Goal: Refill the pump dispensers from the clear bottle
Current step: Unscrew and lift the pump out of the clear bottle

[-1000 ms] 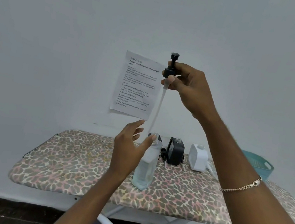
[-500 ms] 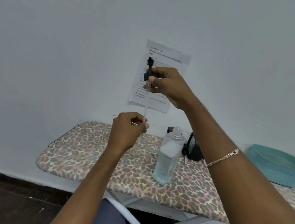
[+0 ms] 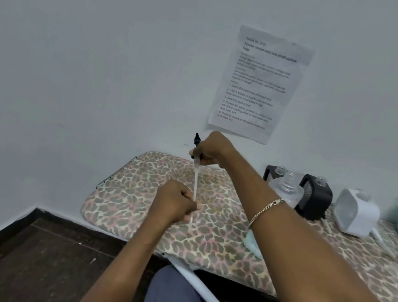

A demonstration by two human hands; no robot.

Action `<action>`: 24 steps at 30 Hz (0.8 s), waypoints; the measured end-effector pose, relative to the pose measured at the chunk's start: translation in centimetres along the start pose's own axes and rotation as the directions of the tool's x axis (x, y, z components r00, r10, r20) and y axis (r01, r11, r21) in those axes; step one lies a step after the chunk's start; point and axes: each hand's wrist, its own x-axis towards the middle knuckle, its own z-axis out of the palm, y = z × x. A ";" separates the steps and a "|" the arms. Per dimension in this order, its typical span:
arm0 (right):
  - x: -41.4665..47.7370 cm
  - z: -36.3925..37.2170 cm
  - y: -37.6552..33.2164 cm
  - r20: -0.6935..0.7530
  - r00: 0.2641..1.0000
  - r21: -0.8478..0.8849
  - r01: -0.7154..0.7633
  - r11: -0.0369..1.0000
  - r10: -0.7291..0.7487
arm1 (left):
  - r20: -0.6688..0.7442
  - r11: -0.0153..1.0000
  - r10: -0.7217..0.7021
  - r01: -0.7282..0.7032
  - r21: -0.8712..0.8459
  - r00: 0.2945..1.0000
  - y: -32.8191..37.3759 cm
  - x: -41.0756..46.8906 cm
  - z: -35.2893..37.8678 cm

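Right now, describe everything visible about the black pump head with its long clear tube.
The black pump head with its long clear tube is out of any bottle, held in the air over the leopard-print board. The right hand pinches the dark plastic top, mostly hiding it; the nozzle pokes up to the left. The thin translucent tube hangs nearly straight down, and the left hand is closed around its lower end.

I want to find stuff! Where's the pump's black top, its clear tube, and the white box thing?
black pump top (image 3: 197,140), head view, on its black tip above the right hand.
clear tube (image 3: 196,179), head view, mid-length between both hands.
white box (image 3: 355,215), head view, on its front face.
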 end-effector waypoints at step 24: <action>4.6 5.6 7.4 0.048 0.973 -0.021 -0.224 0.974 0.224 | 0.035 0.972 -0.070 0.060 0.226 0.997 -3.3 2.5 0.4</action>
